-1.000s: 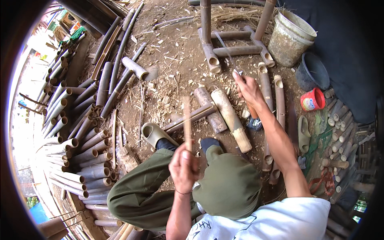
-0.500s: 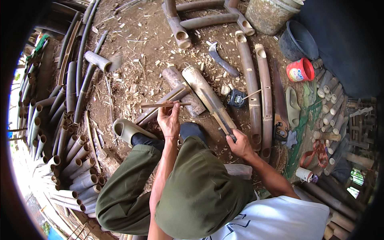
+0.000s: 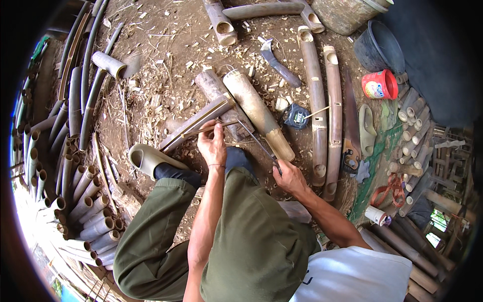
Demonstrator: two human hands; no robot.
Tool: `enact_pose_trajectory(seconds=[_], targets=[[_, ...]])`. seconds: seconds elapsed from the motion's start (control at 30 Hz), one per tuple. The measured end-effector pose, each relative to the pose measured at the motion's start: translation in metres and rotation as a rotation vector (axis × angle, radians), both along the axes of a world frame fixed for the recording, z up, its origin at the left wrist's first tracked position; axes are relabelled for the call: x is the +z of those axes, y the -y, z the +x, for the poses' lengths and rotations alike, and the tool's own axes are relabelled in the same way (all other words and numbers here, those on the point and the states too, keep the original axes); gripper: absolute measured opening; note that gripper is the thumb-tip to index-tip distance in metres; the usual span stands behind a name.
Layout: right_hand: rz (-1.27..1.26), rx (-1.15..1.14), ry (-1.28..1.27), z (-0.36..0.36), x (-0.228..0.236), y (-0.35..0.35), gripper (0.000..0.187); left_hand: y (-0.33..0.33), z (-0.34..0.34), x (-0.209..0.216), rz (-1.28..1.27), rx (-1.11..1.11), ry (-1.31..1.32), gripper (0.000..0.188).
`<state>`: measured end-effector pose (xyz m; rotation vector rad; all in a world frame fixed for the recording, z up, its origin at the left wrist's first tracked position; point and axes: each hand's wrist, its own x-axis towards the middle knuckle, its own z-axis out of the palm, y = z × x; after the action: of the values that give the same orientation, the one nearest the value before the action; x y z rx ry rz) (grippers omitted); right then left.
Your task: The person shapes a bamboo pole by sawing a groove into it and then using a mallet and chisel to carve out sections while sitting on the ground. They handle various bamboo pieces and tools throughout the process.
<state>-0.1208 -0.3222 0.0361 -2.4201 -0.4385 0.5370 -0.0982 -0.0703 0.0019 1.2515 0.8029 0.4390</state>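
Observation:
Pinched in the fingers of my left hand [image 3: 213, 150] is a thin bamboo strip [image 3: 193, 133], held crosswise in front of my knees. My right hand [image 3: 290, 177] grips the dark handle of a long knife [image 3: 258, 141]. Its blade slants up and left, with the tip end close to the strip's right end; I cannot tell whether they touch. Beyond the hands a thick bamboo length [image 3: 254, 105] lies beside a shorter round piece [image 3: 214, 86]. A split bamboo piece [image 3: 193, 125] rests with its far end on that short piece.
Right of the work lie a tape measure [image 3: 297, 117], a curved blade [image 3: 280, 69], two notched bamboo poles [image 3: 315, 100], a saw [image 3: 351, 126] and a clog [image 3: 368, 131]. Farther right stand a red bucket [image 3: 378, 85] and dark basin [image 3: 370, 53]. Cut bamboo tubes [image 3: 95, 221] are stacked left. Chips litter the ground.
The knife has swung left off the thick bamboo length toward the strip. My right hand has shifted slightly left, and the strip now tilts with its right end higher.

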Motion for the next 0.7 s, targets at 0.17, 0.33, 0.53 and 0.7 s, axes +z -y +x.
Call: enact_pose_trajectory(seconds=[0.17,0.33,0.53,0.7], targets=[[0.023,0.008,-0.068,0.007,0.012,0.002,0.022,-0.012,-0.006,0.028,0.058,0.081,0.033,0.019],[0.306,0.0,0.093,0.002,0.052,-0.012,0.024,-0.006,-0.019,0.024,-0.01,0.156,0.064,0.017],[-0.046,0.076,-0.01,0.014,0.015,0.001,0.021,0.002,-0.009,0.027,0.099,0.227,-0.013,0.017],[0.309,0.041,0.122,0.007,0.051,-0.016,0.019,-0.007,-0.009,0.011,0.056,0.238,0.117,0.017]])
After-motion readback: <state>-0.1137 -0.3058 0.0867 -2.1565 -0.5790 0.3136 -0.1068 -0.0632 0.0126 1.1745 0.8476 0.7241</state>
